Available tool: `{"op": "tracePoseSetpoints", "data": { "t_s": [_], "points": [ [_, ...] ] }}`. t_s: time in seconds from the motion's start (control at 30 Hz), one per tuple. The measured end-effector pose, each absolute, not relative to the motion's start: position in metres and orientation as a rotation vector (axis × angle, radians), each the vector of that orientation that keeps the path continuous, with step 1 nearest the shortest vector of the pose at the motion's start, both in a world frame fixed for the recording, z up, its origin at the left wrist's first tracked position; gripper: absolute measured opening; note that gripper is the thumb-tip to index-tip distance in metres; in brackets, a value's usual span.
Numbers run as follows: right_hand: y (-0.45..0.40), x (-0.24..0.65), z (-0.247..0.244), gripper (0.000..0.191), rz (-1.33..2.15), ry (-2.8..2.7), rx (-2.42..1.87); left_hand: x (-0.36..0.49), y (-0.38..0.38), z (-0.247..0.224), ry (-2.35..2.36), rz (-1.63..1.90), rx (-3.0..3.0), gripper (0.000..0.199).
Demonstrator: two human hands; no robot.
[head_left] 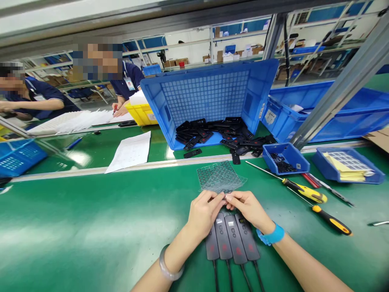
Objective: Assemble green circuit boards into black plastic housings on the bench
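Hands meeting just past the far ends of four black handsets

Left hand [202, 211] and right hand [247, 206] are fingertip to fingertip, thumbs and index fingers drawn in narrow. Can't tell whether either pinch is closed on a piece; anything in there is too small to make out.

Black handsets [225, 243] lie side by side on the green bench [121, 219], partly under the hands, cables [229, 275] toward the wearer. Red marks at the near ends. Leftmost one's far end is hidden by the left hand.

Clear film sheets [217, 174] with black-outlined cells sit just beyond the fingertips. Behind: large blue crate [209, 93] on its side, black covers [197, 136] piled in and spilling out of its mouth.

Right side: small blue bin [284, 165] of small black parts, two yellow-and-black screwdrivers [305, 190] next to it. Two co-workers at far left.
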State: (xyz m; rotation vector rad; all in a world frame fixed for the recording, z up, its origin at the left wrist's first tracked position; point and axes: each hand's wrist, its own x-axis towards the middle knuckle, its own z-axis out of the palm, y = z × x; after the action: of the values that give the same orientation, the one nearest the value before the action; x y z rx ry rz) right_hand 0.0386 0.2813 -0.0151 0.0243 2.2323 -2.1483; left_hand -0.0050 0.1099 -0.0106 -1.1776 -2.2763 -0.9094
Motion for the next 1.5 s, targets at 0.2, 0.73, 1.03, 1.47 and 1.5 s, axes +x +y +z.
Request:
{"op": "tracePoseSetpoints", "data": {
  "t_s": [0.2, 0.73, 1.03, 1.47, 1.5],
  "points": [
    [0.279, 0.041, -0.015, 0.035, -2.084, 2.355, -0.033, -0.003, 0.11, -0.009, -2.313, -1.168, -1.154, 0.02],
    [0.278, 0.037, -0.029, 0.033, -2.153, 2.308, 0.197, 0.027, 0.079, -0.014, -2.382, -0.619, -1.465, 0.026],
    [0.278, 0.037, -0.03, 0.032, -2.167, 2.292, 0.192, 0.028, 0.078, -0.012, -2.36, -0.469, -1.541, 0.028],
    [0.277, 0.041, -0.023, 0.023, -2.082, 2.38, 0.058, 0.001, 0.085, 0.004, -2.51, -0.665, -1.254, 0.024],
    [0.277, 0.042, -0.022, 0.023, -2.073, 2.393, 0.04, -0.005, 0.087, 0.003, -2.487, -0.734, -1.186, 0.023]
  ]
}}
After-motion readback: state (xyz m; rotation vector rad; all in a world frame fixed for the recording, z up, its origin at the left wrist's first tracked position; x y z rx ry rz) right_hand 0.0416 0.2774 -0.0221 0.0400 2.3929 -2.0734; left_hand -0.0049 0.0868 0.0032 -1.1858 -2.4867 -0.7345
